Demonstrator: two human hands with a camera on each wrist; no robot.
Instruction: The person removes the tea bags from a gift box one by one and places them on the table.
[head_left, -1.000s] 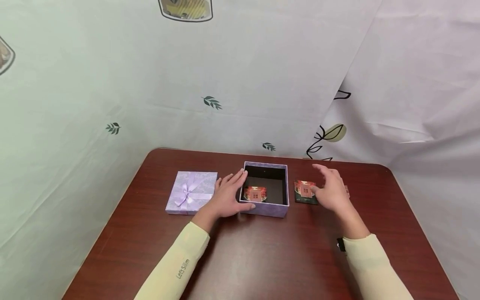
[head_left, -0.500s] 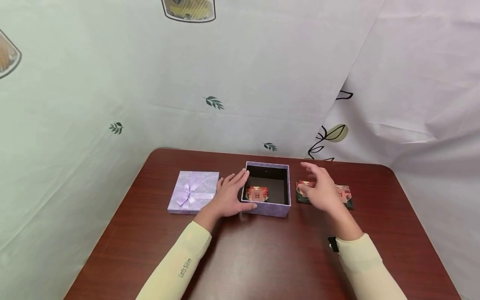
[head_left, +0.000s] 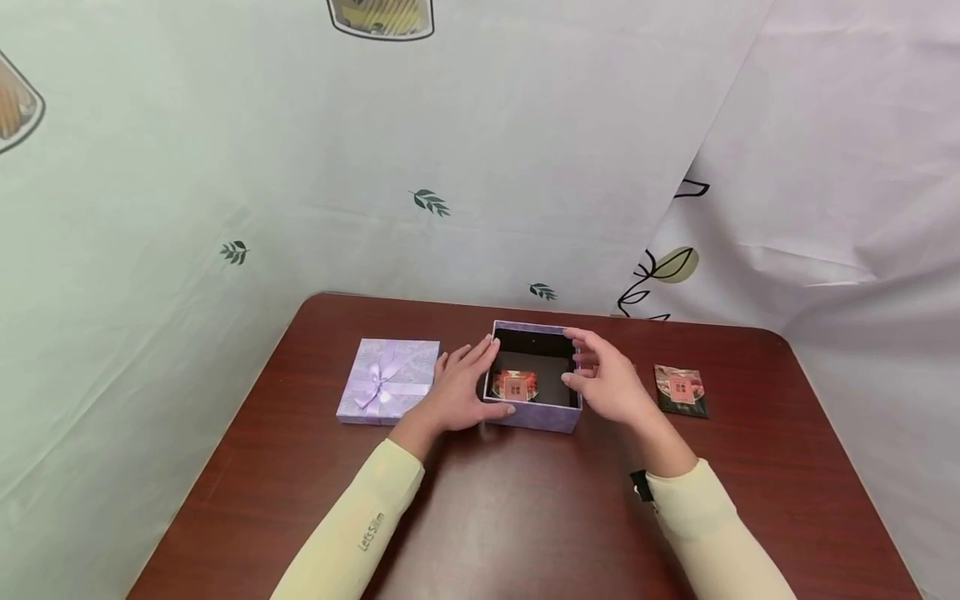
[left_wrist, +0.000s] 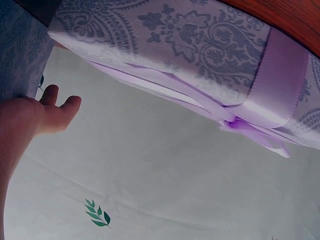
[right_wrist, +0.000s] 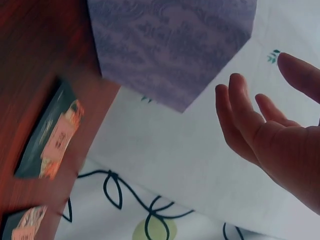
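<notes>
A lidless purple patterned box (head_left: pixel 531 418) with a dark inside stands on the table. One small flat packet with a red-and-pink picture (head_left: pixel 515 386) lies in its near left part. My left hand (head_left: pixel 457 396) touches the box's left side with extended fingers, its thumb at the front rim. Over the box's right rim hovers my right hand (head_left: pixel 611 383), fingers slightly bent, nothing visible between them. A similar packet (right_wrist: pixel 52 142) lies on the table right of the box, mostly hidden under that hand in the head view. Farther right lies another packet (head_left: pixel 681 389).
Left of the box sits its purple lid (head_left: pixel 397 371) with a ribbon bow, beside the left hand. The dark red-brown table (head_left: pixel 510 508) ends at the back against a white curtain (head_left: pixel 525 167) printed with leaves.
My right hand has moved left from above the packets to the box's right rim, uncovering the far-right packet. The left hand stays at the box.
</notes>
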